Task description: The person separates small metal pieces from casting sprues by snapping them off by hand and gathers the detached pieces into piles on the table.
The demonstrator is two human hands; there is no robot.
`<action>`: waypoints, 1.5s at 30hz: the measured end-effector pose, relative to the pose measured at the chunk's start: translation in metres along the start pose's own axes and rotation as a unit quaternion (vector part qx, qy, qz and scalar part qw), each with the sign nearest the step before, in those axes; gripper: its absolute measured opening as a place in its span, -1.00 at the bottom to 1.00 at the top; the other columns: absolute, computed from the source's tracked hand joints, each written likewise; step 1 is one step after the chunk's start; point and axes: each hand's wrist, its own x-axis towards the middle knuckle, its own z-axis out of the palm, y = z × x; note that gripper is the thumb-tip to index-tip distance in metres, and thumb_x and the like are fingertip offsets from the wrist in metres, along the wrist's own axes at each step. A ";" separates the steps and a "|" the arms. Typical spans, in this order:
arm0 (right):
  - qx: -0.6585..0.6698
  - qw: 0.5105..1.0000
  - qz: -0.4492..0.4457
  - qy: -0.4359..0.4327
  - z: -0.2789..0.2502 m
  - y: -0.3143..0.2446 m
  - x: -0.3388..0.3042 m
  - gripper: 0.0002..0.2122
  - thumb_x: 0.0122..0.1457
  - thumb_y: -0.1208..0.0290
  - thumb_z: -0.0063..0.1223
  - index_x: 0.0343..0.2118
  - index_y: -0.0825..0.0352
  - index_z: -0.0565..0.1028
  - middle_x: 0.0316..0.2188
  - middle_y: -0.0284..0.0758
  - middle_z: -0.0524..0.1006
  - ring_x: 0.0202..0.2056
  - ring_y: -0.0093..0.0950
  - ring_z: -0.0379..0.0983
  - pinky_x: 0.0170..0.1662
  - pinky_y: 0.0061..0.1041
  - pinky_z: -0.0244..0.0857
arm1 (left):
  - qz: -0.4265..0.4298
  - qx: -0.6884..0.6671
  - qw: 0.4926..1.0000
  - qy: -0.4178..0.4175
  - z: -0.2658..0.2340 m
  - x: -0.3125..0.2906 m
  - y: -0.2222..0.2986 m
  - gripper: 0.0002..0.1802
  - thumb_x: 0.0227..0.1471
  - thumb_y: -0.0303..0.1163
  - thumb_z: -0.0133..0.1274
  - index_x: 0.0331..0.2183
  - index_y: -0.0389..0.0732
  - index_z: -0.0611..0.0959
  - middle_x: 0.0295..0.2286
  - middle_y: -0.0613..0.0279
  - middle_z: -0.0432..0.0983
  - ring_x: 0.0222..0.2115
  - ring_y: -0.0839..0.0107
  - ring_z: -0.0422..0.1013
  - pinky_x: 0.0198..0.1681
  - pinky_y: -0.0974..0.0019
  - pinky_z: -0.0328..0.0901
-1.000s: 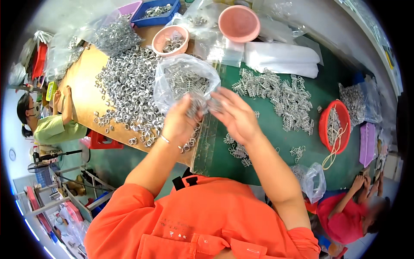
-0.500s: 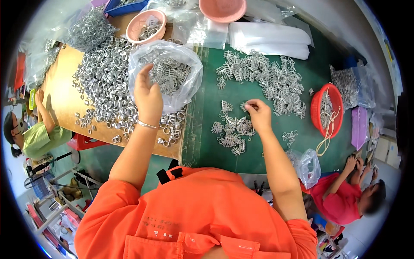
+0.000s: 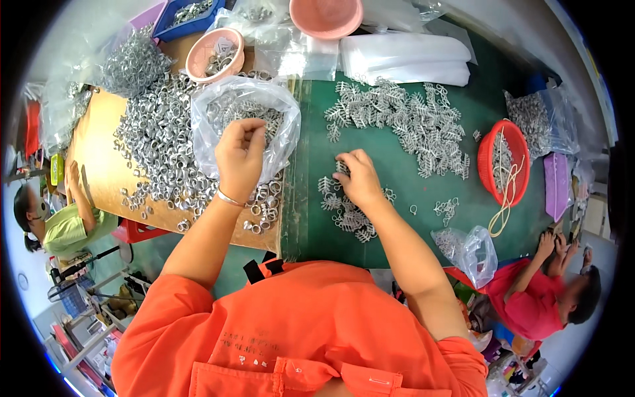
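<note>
My left hand (image 3: 240,159) hovers at the near side of a clear plastic bag (image 3: 286,142), its fingers curled together; whatever they hold, if anything, is hidden. Silvery leaf-shaped metal pieces (image 3: 228,109) fill the bag. On the green tabletop, my right hand (image 3: 360,178) pinches a leaf-shaped metal piece (image 3: 342,167) at the upper edge of a small pile of leaf-shaped pieces (image 3: 348,218). Farther off lies a larger spread of the same leaf-shaped pieces (image 3: 403,116).
Many metal rings (image 3: 155,129) cover the wooden board at left. Pink bowls (image 3: 326,18), a blue tray (image 3: 185,25) and flat plastic bags (image 3: 403,58) line the back. A red basket (image 3: 488,159) with a cord stands right. Other people sit at both sides.
My right hand has moved left across the small pile, to its upper edge. My left hand has come down nearer the bag's near side, and its fingers have curled in. The view has shifted slightly.
</note>
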 end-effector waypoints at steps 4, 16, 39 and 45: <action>0.237 0.952 0.193 0.006 -0.011 0.012 0.001 -0.76 -0.08 0.66 0.09 -0.30 0.38 0.39 -0.36 -0.34 0.42 -0.39 -0.56 0.39 -0.35 -0.63 0.29 | 0.108 0.091 0.968 -0.209 0.017 -0.024 0.015 -0.82 -0.17 -0.54 0.09 -0.38 -0.26 0.54 -0.46 0.10 0.44 -0.48 0.21 0.42 -0.39 0.31 0.34; 0.525 0.804 0.279 -0.012 -0.080 0.047 -0.032 -0.84 0.01 0.67 0.01 -0.31 0.41 0.44 -0.31 -0.28 0.46 -0.33 -0.48 0.45 -0.26 -0.52 0.41 | -0.110 0.113 0.932 -0.327 0.070 -0.057 -0.033 -0.63 -0.34 -0.37 0.29 -0.40 -0.26 0.53 -0.44 0.05 0.36 -0.43 0.20 0.38 -0.32 0.27 0.32; 0.512 0.817 0.259 0.066 -0.065 0.035 -0.038 -0.87 0.12 0.54 -0.07 -0.28 0.42 0.44 -0.40 -0.30 0.50 -0.41 -0.56 0.44 -0.41 -0.59 0.41 | 0.251 0.254 0.934 0.021 0.001 0.014 0.020 -0.80 -0.13 -0.51 0.10 -0.34 -0.27 0.54 -0.31 0.07 0.44 -0.28 0.08 0.35 -0.17 0.21 0.23; 0.391 0.912 0.116 -0.047 -0.059 -0.014 -0.033 -0.83 0.05 0.57 0.01 -0.25 0.39 0.48 -0.36 -0.33 0.51 -0.34 -0.49 0.44 -0.26 -0.51 0.37 | -0.345 -0.240 0.831 -0.364 0.052 -0.052 0.028 -0.80 0.02 -0.36 0.03 -0.32 -0.28 0.51 -0.44 0.24 0.47 -0.47 0.48 0.39 -0.55 0.48 0.31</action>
